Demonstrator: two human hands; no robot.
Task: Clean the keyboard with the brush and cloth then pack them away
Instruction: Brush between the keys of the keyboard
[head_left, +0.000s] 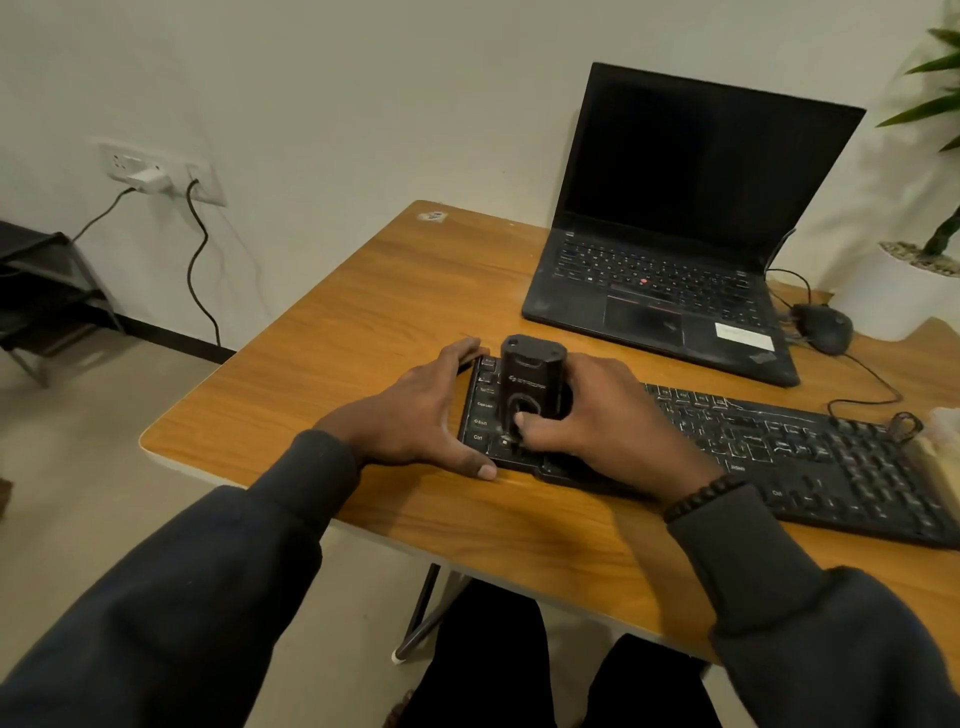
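The keyboard (727, 447) lay along the table (363, 322) near edge, in front of the laptop (670, 249). The right hand (597, 415), fingers curled round it, held the brush (530, 384) upright on the left-end keys. The left hand (415, 415), fingers and thumb spread, clasped the keyboard's left end. Short, light strokes along the key rows would likely serve best, with that end kept braced.
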